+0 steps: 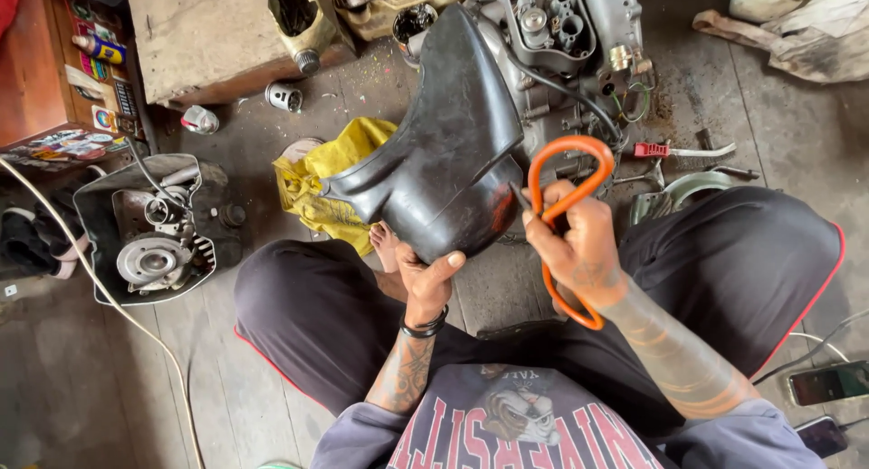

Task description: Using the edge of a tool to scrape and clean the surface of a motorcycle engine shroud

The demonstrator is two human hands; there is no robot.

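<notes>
I sit cross-legged on a wooden floor. My left hand (425,274) grips the lower edge of a large curved black plastic cover (444,152) and holds it up in front of me. My right hand (575,238) is closed through the orange handles of a pair of scissors (566,175). The dark blades point left and touch the cover's lower right edge, beside a reddish mark on the plastic. One orange loop rises above my fingers, the other hangs below my wrist.
A grey engine block (561,25) stands behind the cover. A yellow cloth (326,184) lies under it. An opened engine casing (154,234) sits at the left, with a white cable beside it. A red-handled tool (674,149) and two phones (828,383) lie at the right.
</notes>
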